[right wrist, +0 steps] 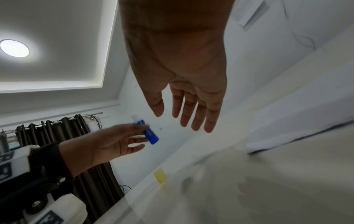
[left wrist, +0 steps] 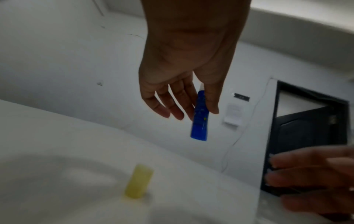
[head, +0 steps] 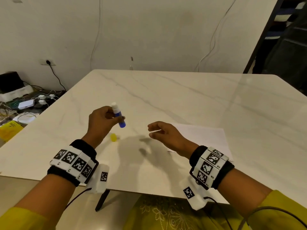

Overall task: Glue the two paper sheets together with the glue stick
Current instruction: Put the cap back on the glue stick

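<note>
My left hand (head: 106, 117) pinches a blue glue stick (head: 119, 115) above the table, white tip pointing up and away. The left wrist view shows the glue stick (left wrist: 199, 115) between thumb and fingers of that hand (left wrist: 193, 104). Its yellow cap (head: 113, 137) stands on the table (head: 182, 90) below the hand, also the cap (left wrist: 138, 181). My right hand (head: 159, 131) hovers open, fingers relaxed, a short way right of the stick and touching nothing. White paper (head: 204, 138) lies flat under and beyond the right wrist. From the right wrist, the right hand (right wrist: 184, 115) and the glue stick (right wrist: 146, 131) show.
The marble table's left edge drops to a floor cluttered with cables, chargers and a yellow packet (head: 10, 130). A wall stands behind the table. A dark doorway (head: 285, 47) is at the far right. My lap in yellow cloth lies below the near edge.
</note>
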Motion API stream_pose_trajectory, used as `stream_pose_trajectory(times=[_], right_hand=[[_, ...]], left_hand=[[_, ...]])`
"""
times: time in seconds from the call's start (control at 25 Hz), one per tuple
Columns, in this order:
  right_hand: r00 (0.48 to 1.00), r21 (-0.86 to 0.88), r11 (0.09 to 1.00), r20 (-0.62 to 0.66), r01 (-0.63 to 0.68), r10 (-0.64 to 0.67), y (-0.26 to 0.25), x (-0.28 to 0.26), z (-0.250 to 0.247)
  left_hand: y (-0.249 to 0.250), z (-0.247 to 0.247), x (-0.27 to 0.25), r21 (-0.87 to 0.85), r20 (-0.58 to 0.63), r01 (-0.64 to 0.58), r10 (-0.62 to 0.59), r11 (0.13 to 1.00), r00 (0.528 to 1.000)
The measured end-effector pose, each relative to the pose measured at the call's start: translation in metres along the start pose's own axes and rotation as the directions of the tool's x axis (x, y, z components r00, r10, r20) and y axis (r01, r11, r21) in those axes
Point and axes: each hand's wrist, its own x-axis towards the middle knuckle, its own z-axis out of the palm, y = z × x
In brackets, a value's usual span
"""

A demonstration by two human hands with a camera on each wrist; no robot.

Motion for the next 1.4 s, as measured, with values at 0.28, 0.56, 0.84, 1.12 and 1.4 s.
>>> stream_pose_trajectory(times=[0.28,0.56,0.84,1.12,1.4], right_hand=[[0.992,0.337,0.941,0.118,0.001,-0.044,0.000,-0.018,-0.009],[0.987,0.319,0.947,-0.158,0.041,0.010,0.004,-0.030,-0.024],[0.952,0.065,0.998,-0.307,0.017,0.004,0.010,-0.032,-0.015],[0.978,0.369,0.929,-0.201,0.020,0.059,0.009,-0.035,-0.026],[0.990,0.313,0.949,-0.117,-0.033,0.073,0.010,-0.034,-0.022]], left_hand=[[0.052,0.047,-0.023,-0.120,0.423,-0.031,0.079,0.992,0.903],[0.069,0.074,-0.040,-0.263,0.454,0.055,0.074,0.963,0.888],[0.068,0.097,-0.052,-0.218,0.280,0.049,0.015,0.975,0.960],[0.067,0.092,-0.051,-0.244,0.298,0.072,0.004,0.967,0.955],[0.064,0.094,-0.057,-0.233,0.299,0.108,-0.035,0.966,0.953]])
